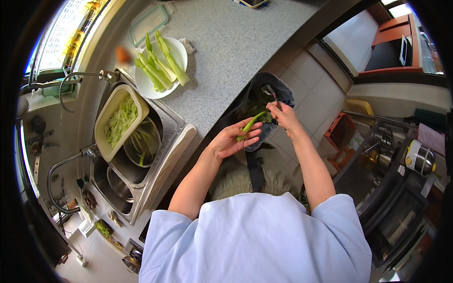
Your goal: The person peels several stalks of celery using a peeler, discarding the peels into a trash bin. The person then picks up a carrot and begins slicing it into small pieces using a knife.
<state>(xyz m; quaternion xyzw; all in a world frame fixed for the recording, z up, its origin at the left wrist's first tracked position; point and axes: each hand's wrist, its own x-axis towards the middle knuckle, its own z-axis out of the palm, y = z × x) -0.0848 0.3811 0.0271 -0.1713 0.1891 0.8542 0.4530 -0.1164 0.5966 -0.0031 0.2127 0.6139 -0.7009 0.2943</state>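
Note:
A short green stalk (252, 126) lies across the fingers of my left hand (236, 138), held over the near side of a bin lined with a dark plastic bag (283, 88). My right hand (286, 118) grips a metal peeler (271, 92) with a dark reddish handle, above the bag. Leafy green scraps (257, 102) lie inside the bag. On the counter to the left, a white plate (142, 84) carries several thick pale-green stalks (172, 65), perhaps celery or stem lettuce.
A cream plastic tub (144, 106) of chopped greens (122, 120) sits over the double steel sink (141, 180), beside a metal bowl (157, 134) with thin stalks. A white cutting board (170, 161) stands along the sink's front edge. A clear lidded container (148, 24) rests behind the plate on the speckled counter (226, 42).

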